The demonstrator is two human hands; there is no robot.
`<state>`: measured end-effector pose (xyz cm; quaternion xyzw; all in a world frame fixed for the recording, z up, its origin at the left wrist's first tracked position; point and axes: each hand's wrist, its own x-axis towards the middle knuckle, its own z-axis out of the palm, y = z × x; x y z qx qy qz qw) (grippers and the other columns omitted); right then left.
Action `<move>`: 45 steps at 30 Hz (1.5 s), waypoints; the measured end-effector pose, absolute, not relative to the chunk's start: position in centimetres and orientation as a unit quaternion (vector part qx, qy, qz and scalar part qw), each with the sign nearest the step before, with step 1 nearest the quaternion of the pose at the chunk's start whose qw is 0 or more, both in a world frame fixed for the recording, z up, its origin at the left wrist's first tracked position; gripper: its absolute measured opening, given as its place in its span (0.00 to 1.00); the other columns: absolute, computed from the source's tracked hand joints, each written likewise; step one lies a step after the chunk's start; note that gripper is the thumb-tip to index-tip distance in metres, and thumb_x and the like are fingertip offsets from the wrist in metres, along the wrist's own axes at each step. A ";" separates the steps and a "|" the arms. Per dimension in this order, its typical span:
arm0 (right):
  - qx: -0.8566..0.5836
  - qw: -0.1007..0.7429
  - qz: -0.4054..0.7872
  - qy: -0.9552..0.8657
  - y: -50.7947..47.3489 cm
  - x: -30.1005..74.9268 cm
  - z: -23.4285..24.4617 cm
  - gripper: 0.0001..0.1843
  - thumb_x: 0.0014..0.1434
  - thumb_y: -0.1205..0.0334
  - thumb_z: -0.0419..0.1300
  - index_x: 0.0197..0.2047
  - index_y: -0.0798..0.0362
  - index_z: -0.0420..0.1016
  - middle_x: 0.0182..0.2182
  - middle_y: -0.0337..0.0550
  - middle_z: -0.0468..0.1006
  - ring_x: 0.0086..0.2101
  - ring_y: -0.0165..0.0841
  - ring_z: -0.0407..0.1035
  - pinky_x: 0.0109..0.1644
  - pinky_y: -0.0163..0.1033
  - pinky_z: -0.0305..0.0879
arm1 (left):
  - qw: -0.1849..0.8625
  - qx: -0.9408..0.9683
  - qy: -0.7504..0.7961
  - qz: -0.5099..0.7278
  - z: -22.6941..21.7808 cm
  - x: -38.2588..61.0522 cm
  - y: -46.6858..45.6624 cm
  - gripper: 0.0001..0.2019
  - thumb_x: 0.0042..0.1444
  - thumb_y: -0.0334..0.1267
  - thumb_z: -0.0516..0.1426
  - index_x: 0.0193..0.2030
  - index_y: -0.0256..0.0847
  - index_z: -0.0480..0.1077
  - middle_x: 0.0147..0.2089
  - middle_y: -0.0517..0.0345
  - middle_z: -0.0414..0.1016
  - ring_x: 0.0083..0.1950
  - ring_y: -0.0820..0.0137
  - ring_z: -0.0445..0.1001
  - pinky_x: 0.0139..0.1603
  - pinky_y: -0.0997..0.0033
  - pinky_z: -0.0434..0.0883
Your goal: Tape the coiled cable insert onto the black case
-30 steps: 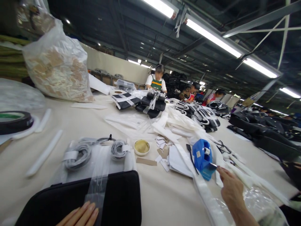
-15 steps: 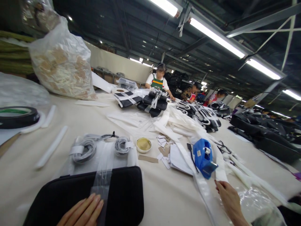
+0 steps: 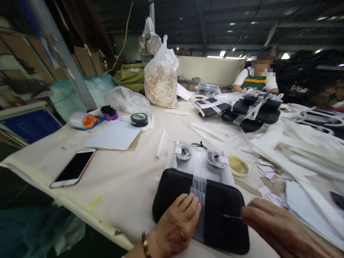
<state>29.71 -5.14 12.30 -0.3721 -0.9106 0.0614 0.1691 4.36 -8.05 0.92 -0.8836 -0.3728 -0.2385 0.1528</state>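
Note:
A black zip-edged case (image 3: pixel 221 211) lies on the table before me, with a clear plastic band (image 3: pixel 199 181) wrapped across its middle. My left hand (image 3: pixel 178 220) rests flat on the case and band, fingers stretched out. At the case's right end, my right hand (image 3: pixel 279 224) pinches a thin piece of tape (image 3: pixel 231 216), seen nearly edge-on. Behind the case, two coiled grey cables (image 3: pixel 215 158) with white wraps sit on a pale sheet beneath the same band. The blue tape dispenser is outside this view.
A round tin lid (image 3: pixel 238 165), paper scraps (image 3: pixel 266 168) and white strips lie to the right. On the left are a phone (image 3: pixel 73 168), white sheets (image 3: pixel 115 134) and a black tape roll (image 3: pixel 139 119). Banded black cases (image 3: pixel 256 107) are piled near a co-worker (image 3: pixel 255 80).
My view has swung left. My right hand has come from beside the blue tape dispenser to the case, with a piece of tape in its fingers. My left hand stays on the case.

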 end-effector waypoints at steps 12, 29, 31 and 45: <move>-0.195 -0.144 0.138 -0.960 1.6 20.7 13.9 0.10 0.61 0.71 0.48 0.31 0.52 0.66 0.29 0.39 0.70 0.30 0.30 0.64 0.36 0.35 0.55 | 0.125 -0.899 -0.358 -0.217 1.9 4.4 -8.3 0.16 0.60 0.35 0.49 0.52 0.31 0.65 0.54 0.51 0.66 0.57 0.63 0.62 0.63 0.61 0.56; -0.308 -0.206 0.026 -0.928 2.7 17.6 12.8 0.09 0.57 0.66 0.53 0.31 0.55 0.74 0.27 0.47 0.79 0.30 0.39 0.74 0.27 0.36 0.53 | 0.114 -0.888 -0.390 -0.215 2.2 4.5 -8.8 0.17 0.61 0.35 0.48 0.55 0.32 0.64 0.55 0.50 0.66 0.55 0.63 0.61 0.56 0.59 0.58; -0.330 -0.219 0.022 -0.918 2.6 17.2 13.1 0.10 0.56 0.67 0.52 0.30 0.55 0.76 0.27 0.49 0.79 0.30 0.40 0.75 0.26 0.36 0.53 | 0.124 -0.881 -0.397 -0.227 2.1 4.5 -8.8 0.18 0.60 0.35 0.48 0.56 0.33 0.63 0.57 0.48 0.64 0.59 0.61 0.58 0.60 0.58 0.54; -0.383 -0.205 0.060 -0.899 2.7 17.3 13.2 0.06 0.54 0.64 0.59 0.32 0.54 0.77 0.27 0.47 0.79 0.31 0.38 0.75 0.28 0.34 0.56 | 0.118 -0.887 -0.382 -0.230 2.4 4.5 -8.4 0.14 0.59 0.35 0.49 0.49 0.34 0.66 0.53 0.49 0.67 0.58 0.60 0.59 0.59 0.57 0.51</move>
